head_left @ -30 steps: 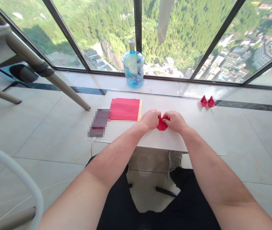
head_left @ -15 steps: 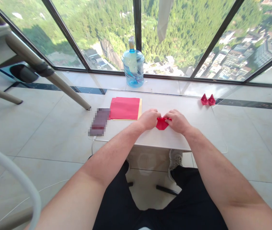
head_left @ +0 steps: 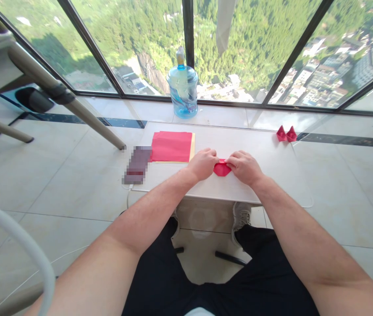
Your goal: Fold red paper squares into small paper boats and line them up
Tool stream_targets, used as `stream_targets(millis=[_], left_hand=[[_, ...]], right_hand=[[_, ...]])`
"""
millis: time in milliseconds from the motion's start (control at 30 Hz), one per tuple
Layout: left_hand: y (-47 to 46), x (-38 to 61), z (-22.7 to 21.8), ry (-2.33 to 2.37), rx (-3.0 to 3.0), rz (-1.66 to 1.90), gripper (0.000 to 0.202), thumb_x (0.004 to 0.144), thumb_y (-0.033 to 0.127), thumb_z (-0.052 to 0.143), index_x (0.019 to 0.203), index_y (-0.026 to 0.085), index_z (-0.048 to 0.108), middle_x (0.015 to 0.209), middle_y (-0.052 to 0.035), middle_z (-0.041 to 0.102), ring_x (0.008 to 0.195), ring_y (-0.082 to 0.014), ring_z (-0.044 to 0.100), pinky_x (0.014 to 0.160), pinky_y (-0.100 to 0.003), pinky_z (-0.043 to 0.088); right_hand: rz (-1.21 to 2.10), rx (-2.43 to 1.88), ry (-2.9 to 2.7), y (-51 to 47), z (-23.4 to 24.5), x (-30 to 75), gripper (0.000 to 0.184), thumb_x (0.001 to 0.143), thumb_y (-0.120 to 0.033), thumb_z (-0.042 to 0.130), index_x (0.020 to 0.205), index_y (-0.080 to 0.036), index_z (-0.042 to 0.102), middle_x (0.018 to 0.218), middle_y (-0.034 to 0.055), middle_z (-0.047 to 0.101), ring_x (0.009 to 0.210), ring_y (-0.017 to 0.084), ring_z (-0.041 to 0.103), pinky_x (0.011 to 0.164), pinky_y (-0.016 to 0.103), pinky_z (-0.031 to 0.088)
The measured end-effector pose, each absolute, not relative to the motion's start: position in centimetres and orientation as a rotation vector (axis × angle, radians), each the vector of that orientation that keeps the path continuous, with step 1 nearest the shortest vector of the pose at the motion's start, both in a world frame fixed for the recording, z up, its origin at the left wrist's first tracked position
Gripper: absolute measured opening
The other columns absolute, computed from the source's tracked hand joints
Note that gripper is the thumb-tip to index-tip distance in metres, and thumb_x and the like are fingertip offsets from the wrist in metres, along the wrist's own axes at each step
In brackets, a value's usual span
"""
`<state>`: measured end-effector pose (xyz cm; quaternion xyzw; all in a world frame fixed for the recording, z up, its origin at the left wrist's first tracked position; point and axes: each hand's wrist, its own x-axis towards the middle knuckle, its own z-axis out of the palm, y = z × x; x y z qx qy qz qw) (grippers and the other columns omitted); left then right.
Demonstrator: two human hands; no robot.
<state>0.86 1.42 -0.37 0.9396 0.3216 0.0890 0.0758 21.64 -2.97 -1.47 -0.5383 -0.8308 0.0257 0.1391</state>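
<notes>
Pinching small folded red paper [head_left: 222, 168] — both hands, left hand [head_left: 203, 163], right hand [head_left: 244, 166], smooth white table [head_left: 259, 153].

**Folded red paper, mid-table**

Small folded red paper [head_left: 222, 169], compact, with a rounded-pointed lower end and a crease across the top. It lies low on the white table [head_left: 268, 151], about midway between the left and right edges and nearer the near edge than the far one. The left hand [head_left: 202, 163] pinches its left side, the right hand [head_left: 244, 166] its right. Both outer ends are hidden under fingers, so the exact fold is unclear.
</notes>
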Motion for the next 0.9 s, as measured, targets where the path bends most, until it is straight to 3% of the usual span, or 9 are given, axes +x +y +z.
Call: stream_targets(millis=[233, 533, 800, 900], left_hand=[[1.3, 0.7, -0.6, 1.029, 2.843, 0.259, 0.027, 0.089, 0.011, 0.048, 0.082, 0.015, 0.074, 0.096, -0.0111, 0.065, 0.091, -0.0226, 0.054, 0.084, -0.035, 0.047], [-0.5, 0.6, -0.2, 1.141, 2.934, 0.229, 0.023, 0.089, 0.012, 0.048, 0.087, 0.015, 0.071, 0.098, -0.013, 0.063, 0.098, -0.0268, 0.053, 0.083, -0.041, 0.043], [-1.6, 0.0, -0.2, 1.188, 2.931, 0.199, 0.029, 0.094, 0.015, 0.043, 0.106, 0.014, 0.07, 0.104, -0.0142, 0.063, 0.104, -0.0278, 0.053, 0.086, -0.042, 0.041], [-1.9, 0.0, -0.2, 1.212, 2.914, 0.181, 0.032, 0.094, 0.016, 0.042, 0.113, 0.013, 0.068, 0.106, -0.0147, 0.064, 0.106, -0.0286, 0.053, 0.087, -0.043, 0.04]], right_hand=[[-0.119, -1.511, -2.505, -3.6, -1.7, 21.7, 0.023, 0.093, -0.018, 0.054, 0.098, -0.02, 0.076, 0.099, 0.0083, 0.071, 0.091, 0.023, 0.054, 0.081, 0.034, 0.035], [-0.216, -1.512, -2.537, -4.8, -1.6, 21.5, 0.025, 0.092, -0.014, 0.053, 0.102, -0.02, 0.074, 0.101, 0.0072, 0.071, 0.092, 0.022, 0.054, 0.08, 0.034, 0.033], [-0.151, -1.586, -2.571, -5.2, -1.2, 21.2, 0.028, 0.095, -0.017, 0.047, 0.107, -0.02, 0.073, 0.103, 0.0093, 0.07, 0.095, 0.023, 0.054, 0.082, 0.035, 0.032], [-0.128, -1.634, -2.579, -5.6, -0.8, 20.9, 0.034, 0.097, -0.019, 0.044, 0.119, -0.021, 0.069, 0.099, 0.0096, 0.068, 0.095, 0.024, 0.054, 0.082, 0.035, 0.032]])
